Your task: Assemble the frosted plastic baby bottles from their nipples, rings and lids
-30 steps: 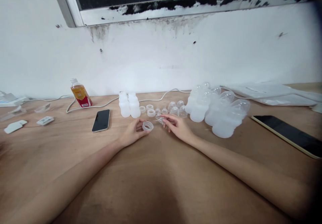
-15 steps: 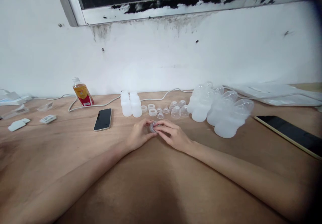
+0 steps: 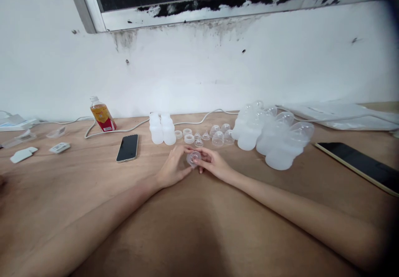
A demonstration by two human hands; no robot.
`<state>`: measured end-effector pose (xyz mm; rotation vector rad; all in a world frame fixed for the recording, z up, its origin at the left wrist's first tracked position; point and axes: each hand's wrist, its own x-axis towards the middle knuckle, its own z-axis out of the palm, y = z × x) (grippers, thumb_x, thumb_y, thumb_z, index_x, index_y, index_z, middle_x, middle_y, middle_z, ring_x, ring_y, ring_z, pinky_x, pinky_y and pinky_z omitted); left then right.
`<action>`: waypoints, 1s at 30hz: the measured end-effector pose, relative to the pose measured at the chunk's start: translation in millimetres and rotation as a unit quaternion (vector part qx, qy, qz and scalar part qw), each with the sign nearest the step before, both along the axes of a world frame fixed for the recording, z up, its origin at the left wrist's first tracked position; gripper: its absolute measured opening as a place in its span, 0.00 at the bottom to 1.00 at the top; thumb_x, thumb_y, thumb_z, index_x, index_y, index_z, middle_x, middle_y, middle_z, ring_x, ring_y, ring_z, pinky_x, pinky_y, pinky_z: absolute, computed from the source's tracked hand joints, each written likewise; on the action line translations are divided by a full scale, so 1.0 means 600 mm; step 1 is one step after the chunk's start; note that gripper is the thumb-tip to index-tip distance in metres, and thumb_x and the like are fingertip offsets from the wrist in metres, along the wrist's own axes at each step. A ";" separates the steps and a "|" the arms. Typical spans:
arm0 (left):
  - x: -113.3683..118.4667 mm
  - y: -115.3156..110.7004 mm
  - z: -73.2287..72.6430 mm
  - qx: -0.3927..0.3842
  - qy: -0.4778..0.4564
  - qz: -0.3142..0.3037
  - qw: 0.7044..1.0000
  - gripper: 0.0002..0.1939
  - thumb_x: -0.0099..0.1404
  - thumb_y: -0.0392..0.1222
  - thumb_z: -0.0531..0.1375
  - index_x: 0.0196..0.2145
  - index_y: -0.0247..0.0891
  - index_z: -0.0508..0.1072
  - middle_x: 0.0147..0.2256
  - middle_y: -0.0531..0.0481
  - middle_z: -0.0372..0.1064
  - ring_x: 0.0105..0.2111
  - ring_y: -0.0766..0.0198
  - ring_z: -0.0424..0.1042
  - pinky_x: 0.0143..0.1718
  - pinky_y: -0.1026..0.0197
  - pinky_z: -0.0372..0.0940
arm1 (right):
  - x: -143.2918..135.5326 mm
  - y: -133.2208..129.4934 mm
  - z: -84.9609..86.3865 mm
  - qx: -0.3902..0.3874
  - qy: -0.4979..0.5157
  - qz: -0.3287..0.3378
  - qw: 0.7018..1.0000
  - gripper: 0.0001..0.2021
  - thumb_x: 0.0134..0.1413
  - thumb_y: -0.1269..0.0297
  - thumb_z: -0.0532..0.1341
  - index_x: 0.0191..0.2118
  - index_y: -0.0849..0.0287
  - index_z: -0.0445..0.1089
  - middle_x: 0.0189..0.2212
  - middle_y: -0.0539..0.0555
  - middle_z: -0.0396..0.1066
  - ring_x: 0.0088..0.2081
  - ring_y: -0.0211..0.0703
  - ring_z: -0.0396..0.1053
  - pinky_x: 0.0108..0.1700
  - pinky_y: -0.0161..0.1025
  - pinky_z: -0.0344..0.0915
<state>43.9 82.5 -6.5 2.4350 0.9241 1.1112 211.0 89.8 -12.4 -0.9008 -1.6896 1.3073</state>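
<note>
Between my hands is a small clear round piece [image 3: 193,159] with a ring-like rim, its open side turned toward me. My left hand [image 3: 173,167] grips its left edge between thumb and fingers. My right hand [image 3: 215,165] holds it from the right, the thumb at its middle. Just behind lie white rings [image 3: 188,138], several small clear nipples [image 3: 198,143] and several clear domed caps [image 3: 217,138]. White bottles [image 3: 168,130] stand in two rows behind my left hand. Further right is a cluster of white bottles with clear caps [image 3: 279,158].
A phone [image 3: 127,148] and a drink bottle [image 3: 103,114] are on the left, with a white cable [image 3: 132,129] along the back. Small plastic pieces [image 3: 23,154] lie far left. A larger dark-screened device [image 3: 358,165] and a plastic bag [image 3: 336,115] are at the right.
The clear piece has turned to face me more and shifted slightly right. My right thumb has moved onto its middle, and my right fingers have curled behind it.
</note>
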 end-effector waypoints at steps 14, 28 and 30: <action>0.005 0.013 -0.013 -0.145 -0.074 0.041 0.986 0.08 0.57 0.40 0.53 0.33 0.34 0.66 0.29 0.50 0.68 0.28 0.68 0.68 0.32 0.65 0.63 | -0.001 -0.012 0.006 0.127 -0.140 -0.063 0.980 0.12 0.52 0.61 0.50 0.39 0.60 0.63 0.23 0.48 0.62 0.16 0.30 0.58 0.19 0.30 0.59; 0.020 0.021 -0.026 -0.147 -0.106 0.073 0.981 0.05 0.54 0.38 0.55 0.28 0.34 0.63 0.24 0.52 0.64 0.24 0.69 0.65 0.24 0.67 0.61 | -0.009 -0.012 0.011 0.270 -0.230 -0.104 0.929 0.06 0.52 0.70 0.48 0.32 0.59 0.61 0.24 0.50 0.63 0.27 0.37 0.60 0.31 0.34 0.56; 0.018 0.021 -0.025 -0.141 -0.112 0.082 0.980 0.05 0.54 0.39 0.55 0.29 0.34 0.64 0.24 0.52 0.65 0.23 0.70 0.65 0.24 0.67 0.61 | -0.008 -0.012 0.010 0.262 -0.222 -0.106 0.933 0.06 0.52 0.69 0.49 0.33 0.59 0.61 0.25 0.50 0.63 0.27 0.37 0.60 0.31 0.34 0.56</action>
